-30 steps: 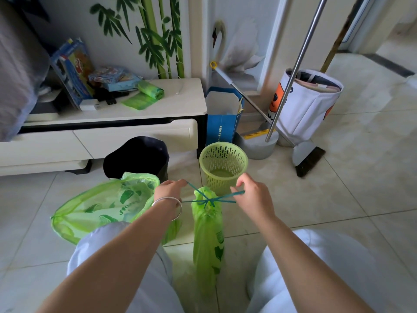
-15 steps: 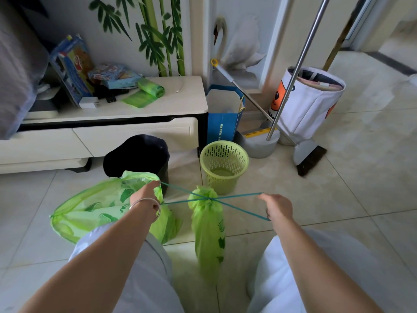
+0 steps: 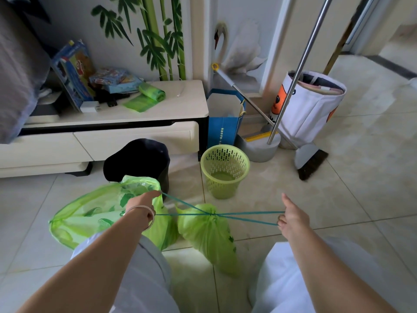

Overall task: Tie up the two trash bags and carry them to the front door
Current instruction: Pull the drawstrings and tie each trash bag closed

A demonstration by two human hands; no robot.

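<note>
A small green trash bag (image 3: 208,236) stands on the floor between my knees, its neck cinched by a teal drawstring (image 3: 246,216) stretched taut to both sides. My left hand (image 3: 143,205) holds the string's left ends. My right hand (image 3: 292,216) pinches the right ends, thumb up. A second, larger green trash bag (image 3: 90,213) lies on the floor behind my left hand, its mouth wide open.
A black bin (image 3: 137,161) and a green slotted basket (image 3: 224,169) stand just beyond the bags. A low white cabinet (image 3: 108,136) runs along the wall at left. A blue paper bag (image 3: 224,125), mop pole (image 3: 300,66), broom (image 3: 309,161) and white fabric bin (image 3: 311,109) crowd the right.
My hands have drawn apart, left hand leftward and right hand rightward, pulling the drawstring taut. The small bag's neck has tightened into a knot point.
</note>
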